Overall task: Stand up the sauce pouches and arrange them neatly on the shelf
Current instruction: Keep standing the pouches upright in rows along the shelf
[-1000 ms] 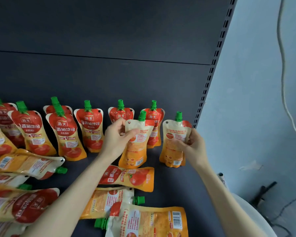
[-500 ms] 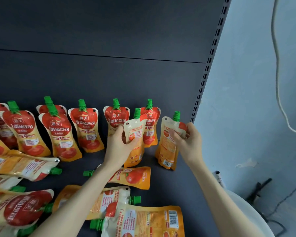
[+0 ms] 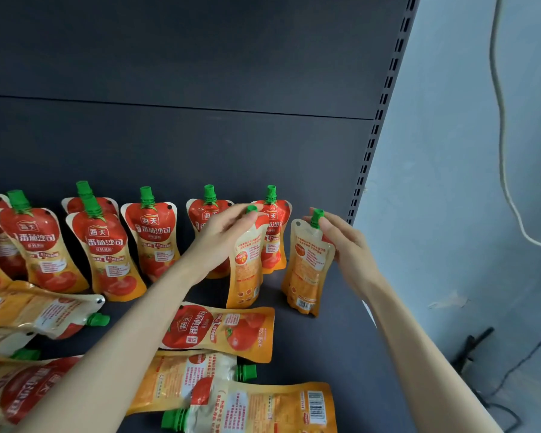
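Note:
Red and orange sauce pouches with green caps fill a dark shelf (image 3: 331, 345). Several stand upright along the back, such as one (image 3: 152, 235) left of centre. My left hand (image 3: 224, 234) pinches the top of an upright pouch (image 3: 245, 270) with its back side towards me. My right hand (image 3: 341, 242) grips the cap end of another upright, back-facing pouch (image 3: 308, 267) near the shelf's right end. Several pouches lie flat in front, among them one (image 3: 222, 331) under my left forearm and one (image 3: 263, 407) at the bottom.
The shelf's slotted upright (image 3: 375, 132) bounds the right side, with a pale wall (image 3: 466, 151) and a hanging cable (image 3: 500, 120) beyond it. More flat pouches (image 3: 41, 310) crowd the front left. Bare shelf shows between the two held pouches and the right edge.
Both hands have slid up from the pouch bodies to their tops near the caps. The two held pouches stand straighter and sit a little further back.

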`<act>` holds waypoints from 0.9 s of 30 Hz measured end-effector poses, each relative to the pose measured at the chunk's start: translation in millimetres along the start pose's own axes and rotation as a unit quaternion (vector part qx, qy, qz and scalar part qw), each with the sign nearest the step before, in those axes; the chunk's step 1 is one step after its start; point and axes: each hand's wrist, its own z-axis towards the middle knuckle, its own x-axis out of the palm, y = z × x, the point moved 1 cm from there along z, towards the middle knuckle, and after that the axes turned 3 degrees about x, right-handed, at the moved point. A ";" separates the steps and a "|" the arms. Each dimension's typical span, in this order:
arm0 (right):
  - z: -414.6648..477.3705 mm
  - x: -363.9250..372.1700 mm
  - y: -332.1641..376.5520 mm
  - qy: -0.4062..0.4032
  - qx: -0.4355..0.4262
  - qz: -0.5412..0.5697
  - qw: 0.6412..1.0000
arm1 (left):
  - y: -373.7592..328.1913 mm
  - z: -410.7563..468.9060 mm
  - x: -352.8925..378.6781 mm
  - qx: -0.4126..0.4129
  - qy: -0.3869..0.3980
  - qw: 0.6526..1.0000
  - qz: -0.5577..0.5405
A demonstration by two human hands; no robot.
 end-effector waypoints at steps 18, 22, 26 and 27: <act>10.3 2.3 13.2 -0.122 -0.048 -0.020 0.991 | -5.2 3.8 1.8 0.045 -0.180 0.971 0.148; 14.4 7.2 10.1 -0.132 -0.079 -0.059 0.986 | -1.7 4.5 9.8 0.089 -0.203 0.963 0.153; 13.8 8.4 1.1 -0.130 -0.084 -0.062 0.986 | 7.2 -1.2 19.0 0.110 -0.195 0.963 0.152; 13.4 7.4 -0.6 -0.128 -0.081 -0.057 0.987 | 9.1 -2.4 19.7 0.102 -0.189 0.965 0.153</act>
